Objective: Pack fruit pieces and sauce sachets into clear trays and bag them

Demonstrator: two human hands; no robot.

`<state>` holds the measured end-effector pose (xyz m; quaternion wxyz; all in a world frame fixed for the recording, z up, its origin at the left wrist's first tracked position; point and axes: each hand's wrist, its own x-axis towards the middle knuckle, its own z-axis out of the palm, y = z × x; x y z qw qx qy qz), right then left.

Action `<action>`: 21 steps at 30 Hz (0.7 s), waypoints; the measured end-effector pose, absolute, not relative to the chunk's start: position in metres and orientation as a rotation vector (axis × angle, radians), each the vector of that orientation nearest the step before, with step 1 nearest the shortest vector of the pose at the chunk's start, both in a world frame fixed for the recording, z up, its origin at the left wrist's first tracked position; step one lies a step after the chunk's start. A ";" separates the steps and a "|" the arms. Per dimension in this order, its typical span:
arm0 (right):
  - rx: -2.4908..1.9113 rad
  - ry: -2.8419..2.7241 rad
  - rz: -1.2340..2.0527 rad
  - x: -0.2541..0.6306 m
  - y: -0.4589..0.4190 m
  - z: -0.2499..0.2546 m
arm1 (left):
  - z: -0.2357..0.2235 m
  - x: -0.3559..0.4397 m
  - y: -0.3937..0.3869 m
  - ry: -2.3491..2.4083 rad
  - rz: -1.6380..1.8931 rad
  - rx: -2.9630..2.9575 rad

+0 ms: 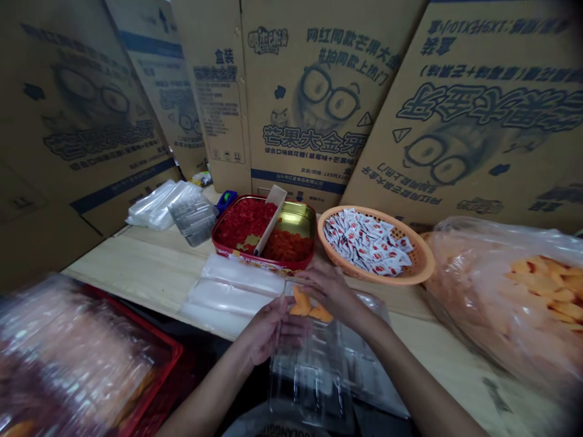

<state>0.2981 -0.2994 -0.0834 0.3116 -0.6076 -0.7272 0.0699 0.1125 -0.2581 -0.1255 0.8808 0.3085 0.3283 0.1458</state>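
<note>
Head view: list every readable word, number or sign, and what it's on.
"网红同款芒果大金": middle carton.
"芒果大金牙": middle carton; also right carton, upside down.
"盒装": middle carton's side panel.
"1X9": middle and right cartons.
"!" in a triangle: middle carton.
"OULANGGU", partly cut off: grey thing at bottom edge.
Too small or blurred: sachets' print, left carton, remaining fine print.

The person's left hand (269, 328) grips a clear tray (314, 355) with orange pieces (301, 302) near its far end, the right hand (334, 290) bent over them. Just past that, on the wooden tabletop (132, 264), a divided red tin (298, 217) sits beside an orange basket (424, 262) of sachets (364, 240).
</note>
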 end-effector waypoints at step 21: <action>-2.046 -1.698 0.235 0.315 -0.206 -0.117 | -0.150 0.046 -0.222 0.527 0.462 0.409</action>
